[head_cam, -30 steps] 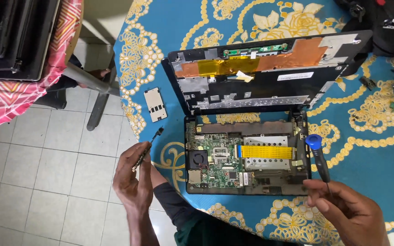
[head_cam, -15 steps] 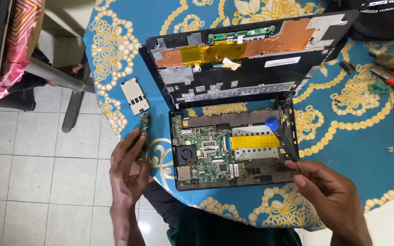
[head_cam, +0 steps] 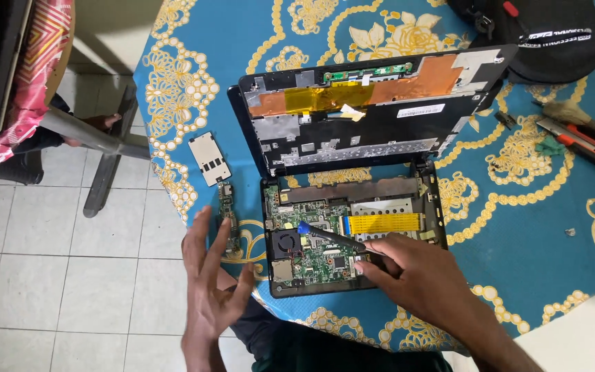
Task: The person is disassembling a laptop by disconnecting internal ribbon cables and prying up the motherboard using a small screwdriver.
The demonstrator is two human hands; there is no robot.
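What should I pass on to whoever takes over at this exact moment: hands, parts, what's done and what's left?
Left hand: open and empty, fingers spread, beside the small narrow circuit board lying on the table edge.
Right hand: holds a blue-capped screwdriver laid low over the motherboard; where its tip sits is hidden.
Laptop: opened up, lid panel stripped and propped back, base exposed with fan and yellow flat cable in place.
Done: a small grey cover plate lies out on the blue tablecloth.
Left: motherboard and fan sit in the base.
Orange utility knife lies to the right.
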